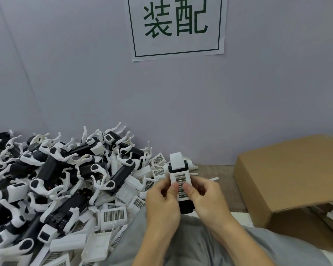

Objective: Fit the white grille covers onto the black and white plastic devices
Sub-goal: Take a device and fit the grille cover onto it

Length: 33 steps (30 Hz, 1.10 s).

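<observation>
I hold one black and white plastic device (178,164) upright in front of me, white head at the top, black body below. A white grille cover (180,179) lies on its front face. My left hand (162,204) grips the device from the left, thumb pressing on the cover. From the right, my right hand (205,196) grips it, its thumb on the cover too. A big pile of the same devices (52,169) fills the left side. Loose grille covers (113,216) lie scattered along the pile's near edge.
An open cardboard box (288,177) stands at the right, its flap raised toward me. A grey wall with a paper sign (176,25) rises just behind the worktable (219,173). My grey-clothed lap (190,244) fills the bottom.
</observation>
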### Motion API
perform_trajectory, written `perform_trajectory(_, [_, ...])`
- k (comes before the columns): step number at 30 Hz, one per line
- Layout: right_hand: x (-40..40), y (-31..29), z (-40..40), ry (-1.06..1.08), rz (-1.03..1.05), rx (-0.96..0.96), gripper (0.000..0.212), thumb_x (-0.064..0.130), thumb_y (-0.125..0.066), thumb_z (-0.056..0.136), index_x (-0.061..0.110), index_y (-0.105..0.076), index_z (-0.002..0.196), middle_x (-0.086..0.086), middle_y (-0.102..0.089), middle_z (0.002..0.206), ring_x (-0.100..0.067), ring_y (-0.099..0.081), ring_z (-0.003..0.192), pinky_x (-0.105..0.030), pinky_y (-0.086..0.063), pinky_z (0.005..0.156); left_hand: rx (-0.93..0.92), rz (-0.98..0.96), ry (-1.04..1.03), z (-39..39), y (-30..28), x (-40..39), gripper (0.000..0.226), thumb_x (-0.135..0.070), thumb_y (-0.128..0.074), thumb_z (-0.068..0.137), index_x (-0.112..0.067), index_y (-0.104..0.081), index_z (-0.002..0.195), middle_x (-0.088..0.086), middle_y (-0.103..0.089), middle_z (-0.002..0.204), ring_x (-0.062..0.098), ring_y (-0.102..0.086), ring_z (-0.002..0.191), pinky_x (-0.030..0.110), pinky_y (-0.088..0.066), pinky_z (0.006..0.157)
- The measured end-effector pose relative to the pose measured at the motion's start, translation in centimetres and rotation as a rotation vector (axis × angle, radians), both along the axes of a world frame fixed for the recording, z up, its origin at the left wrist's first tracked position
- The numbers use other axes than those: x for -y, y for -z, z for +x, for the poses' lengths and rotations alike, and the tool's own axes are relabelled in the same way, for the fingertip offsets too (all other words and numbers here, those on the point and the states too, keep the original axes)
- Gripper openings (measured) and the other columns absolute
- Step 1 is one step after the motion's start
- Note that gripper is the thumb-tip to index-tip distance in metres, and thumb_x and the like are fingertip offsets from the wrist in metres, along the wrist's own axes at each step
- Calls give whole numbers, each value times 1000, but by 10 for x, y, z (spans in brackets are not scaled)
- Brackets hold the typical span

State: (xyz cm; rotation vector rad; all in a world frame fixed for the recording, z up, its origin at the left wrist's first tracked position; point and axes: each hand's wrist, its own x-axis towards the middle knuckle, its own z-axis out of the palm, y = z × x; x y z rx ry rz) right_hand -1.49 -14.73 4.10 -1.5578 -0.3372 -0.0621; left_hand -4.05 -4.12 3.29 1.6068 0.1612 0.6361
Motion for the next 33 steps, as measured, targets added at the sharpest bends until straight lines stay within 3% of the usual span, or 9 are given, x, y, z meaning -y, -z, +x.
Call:
perform_trajectory(3, [2,-2,-1,-23,84,-51,23,8,-59,98,23,-76,95,4,-78,87,-8,-74,82,-15,-53,63,24,-13,55,-1,-2,0,18,-10,-61,97,-19,-77,98,-6,-77,88,9,-72,88,25,-54,81])
perform_trajectory(8, [9,-3,1,-113,322,-215,21,9,-57,98,12,-78,101,-11,-78,99,-27,-75,94,-34,-60,74,-34,52,208,-4,-2,4,17,-19,-60,98,-27,-75,99,-7,-78,88,5,-71,83,16,-49,68])
perform_trajectory(12, [9,-2,0,-64,258,-168,19,5,-61,96,14,-77,99,-5,-79,92,-19,-76,85,-22,-58,62,-48,107,155,-5,-2,3,25,-10,-60,98,-31,-72,93,-8,-77,87,6,-72,85,25,-57,79])
perform_trajectory(18, [4,-2,1,-13,201,-43,16,10,-67,93,17,-70,108,-1,-79,94,-14,-75,89,-24,-59,69,-26,-21,149,-4,-5,-1,17,-9,-65,94,-22,-76,92,-6,-78,87,8,-73,86,19,-54,74])
perform_trajectory(22, [-2,3,-1,185,-51,136,12,19,-66,95,30,-66,100,8,-73,96,4,-66,90,-13,-53,73,-19,-150,155,-4,-3,-1,29,-36,-74,77,-15,-78,97,2,-79,88,15,-75,88,25,-57,79])
perform_trajectory(25, [-2,2,-6,178,-301,321,13,41,-61,93,46,-61,105,22,-64,109,5,-59,104,-18,-49,89,-40,-231,143,-2,-3,-2,38,-49,-63,78,-17,-82,86,8,-78,87,21,-74,87,41,-57,81])
perform_trajectory(29, [2,9,-3,175,-747,323,84,70,-50,77,34,-30,150,19,-45,137,-6,-44,127,-34,-41,108,-79,-333,204,0,-5,1,45,-43,-49,99,-13,-82,91,12,-78,94,26,-74,96,40,-55,87])
perform_trajectory(31, [6,12,1,182,-694,299,68,62,-55,81,34,-40,141,16,-55,123,-9,-54,115,-32,-48,96,-68,-266,215,-2,-5,3,40,-37,-47,100,-19,-82,90,4,-79,92,18,-74,93,29,-55,79])
perform_trajectory(33, [11,11,3,228,-563,256,35,55,-54,83,33,-58,110,17,-65,91,-3,-60,85,-19,-49,75,-40,-170,179,-3,-4,3,35,-30,-50,100,-21,-82,88,-5,-78,89,6,-73,87,16,-51,71])
